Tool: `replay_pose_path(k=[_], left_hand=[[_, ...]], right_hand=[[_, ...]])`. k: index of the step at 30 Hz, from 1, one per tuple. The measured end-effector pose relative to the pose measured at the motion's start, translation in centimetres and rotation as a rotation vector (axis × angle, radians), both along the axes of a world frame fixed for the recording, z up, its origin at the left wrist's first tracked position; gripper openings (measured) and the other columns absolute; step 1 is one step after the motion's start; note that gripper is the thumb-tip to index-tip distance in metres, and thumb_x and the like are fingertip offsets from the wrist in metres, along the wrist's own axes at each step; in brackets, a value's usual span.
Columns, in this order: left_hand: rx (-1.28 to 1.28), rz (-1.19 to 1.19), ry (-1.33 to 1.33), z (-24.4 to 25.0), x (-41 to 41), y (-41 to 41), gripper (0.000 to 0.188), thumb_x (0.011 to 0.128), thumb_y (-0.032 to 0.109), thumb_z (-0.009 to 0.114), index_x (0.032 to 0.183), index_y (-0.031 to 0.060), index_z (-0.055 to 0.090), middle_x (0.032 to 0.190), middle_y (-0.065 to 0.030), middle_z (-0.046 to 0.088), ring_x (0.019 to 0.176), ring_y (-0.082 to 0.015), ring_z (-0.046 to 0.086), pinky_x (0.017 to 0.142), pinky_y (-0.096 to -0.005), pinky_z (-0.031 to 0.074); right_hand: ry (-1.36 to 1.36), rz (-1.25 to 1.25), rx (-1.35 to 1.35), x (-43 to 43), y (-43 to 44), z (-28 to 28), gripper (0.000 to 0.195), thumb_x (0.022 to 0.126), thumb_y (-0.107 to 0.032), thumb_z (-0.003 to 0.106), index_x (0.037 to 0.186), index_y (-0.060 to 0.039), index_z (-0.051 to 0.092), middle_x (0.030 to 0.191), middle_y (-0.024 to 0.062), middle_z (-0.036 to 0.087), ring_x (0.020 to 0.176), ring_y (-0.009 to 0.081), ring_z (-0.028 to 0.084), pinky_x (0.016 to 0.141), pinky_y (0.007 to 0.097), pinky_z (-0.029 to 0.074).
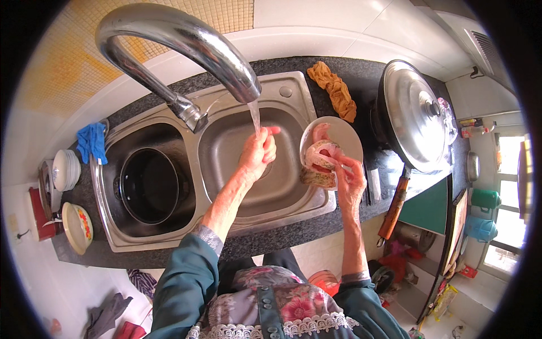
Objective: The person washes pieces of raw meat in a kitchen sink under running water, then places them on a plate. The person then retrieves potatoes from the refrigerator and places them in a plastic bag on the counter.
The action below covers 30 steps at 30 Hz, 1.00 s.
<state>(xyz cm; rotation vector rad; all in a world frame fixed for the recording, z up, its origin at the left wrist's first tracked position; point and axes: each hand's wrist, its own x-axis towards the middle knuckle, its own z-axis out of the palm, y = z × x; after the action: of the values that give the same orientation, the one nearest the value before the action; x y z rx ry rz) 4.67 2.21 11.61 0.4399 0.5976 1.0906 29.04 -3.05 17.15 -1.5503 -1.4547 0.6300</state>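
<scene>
Water runs from the chrome faucet (237, 80) onto my left hand (259, 152) above the right sink basin (228, 169). Most of its fingers are curled in, one points out to the right, and nothing shows in its grasp. My right hand (350, 180) is at a white plate (349, 131) by the basin's right edge. Its fingertips pinch the side of a raw fish piece (319, 154) with pink flesh and speckled skin. More fish lies on the plate, with one skin-covered part (316, 178) over the near rim.
A black pot (149, 186) sits in the left basin. To the right are a lidded wok (413, 112) with a wooden handle (394, 209) jutting forward, and a crumpled brown cloth (333, 91). Stacked bowls (65, 170), an enamel basin (77, 229) and a blue cloth (91, 142) line the left.
</scene>
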Motion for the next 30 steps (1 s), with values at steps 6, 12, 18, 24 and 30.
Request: replay_pose_path(k=[6,12,18,24,30], left_hand=[[-0.168,0.071,-0.189,3.8,1.3,-1.4,0.049,0.094,0.037,0.042,0.128,0.0018,0.038,0.121,-0.0183,0.052,0.112,-0.0277,0.051,0.098,-0.0390,0.040],[0.047,0.249,-0.025,3.2,0.3,-2.2,0.050,0.099,0.035,0.025,0.136,0.0018,0.026,0.137,-0.0223,0.034,0.127,-0.0309,0.036,0.107,-0.0430,0.028],[-0.262,0.356,0.014,2.0,1.3,-2.3,0.060,0.092,0.049,0.038,0.134,0.0074,0.032,0.133,-0.0126,0.040,0.124,-0.0256,0.037,0.106,-0.0406,0.026],[-0.319,0.321,0.034,2.5,2.4,-2.4,0.060,0.091,0.053,0.038,0.131,0.0087,0.036,0.125,-0.0105,0.047,0.117,-0.0212,0.044,0.099,-0.0381,0.035],[-0.289,0.180,0.196,1.7,-1.0,-0.8,0.076,0.088,0.062,0.029,0.141,0.0081,0.021,0.144,-0.0195,0.021,0.134,-0.0354,0.021,0.106,-0.0489,0.022]], right_hand=[[-0.055,0.200,0.173,-7.8,-0.1,4.5,0.029,0.075,0.008,0.059,0.101,-0.0036,0.060,0.102,0.0121,0.061,0.094,0.0254,0.058,0.083,0.0330,0.045],[0.127,0.358,0.051,-17.4,0.6,0.0,0.030,0.087,-0.014,0.051,0.114,-0.0034,0.056,0.117,0.0202,0.055,0.113,0.0323,0.051,0.095,0.0372,0.039],[0.097,0.387,-0.257,-17.4,6.6,-5.9,0.035,0.089,-0.027,0.044,0.109,-0.0019,0.059,0.109,0.0216,0.059,0.105,0.0343,0.055,0.089,0.0393,0.043],[-0.102,0.242,-0.156,-16.2,6.3,-6.8,0.037,0.091,-0.030,0.043,0.111,-0.0028,0.058,0.115,0.0209,0.056,0.110,0.0324,0.052,0.090,0.0376,0.042],[0.283,0.382,-0.157,-18.4,0.5,-1.0,0.042,0.093,-0.017,0.044,0.132,-0.0030,0.038,0.134,0.0232,0.039,0.128,0.0321,0.034,0.105,0.0361,0.026]])
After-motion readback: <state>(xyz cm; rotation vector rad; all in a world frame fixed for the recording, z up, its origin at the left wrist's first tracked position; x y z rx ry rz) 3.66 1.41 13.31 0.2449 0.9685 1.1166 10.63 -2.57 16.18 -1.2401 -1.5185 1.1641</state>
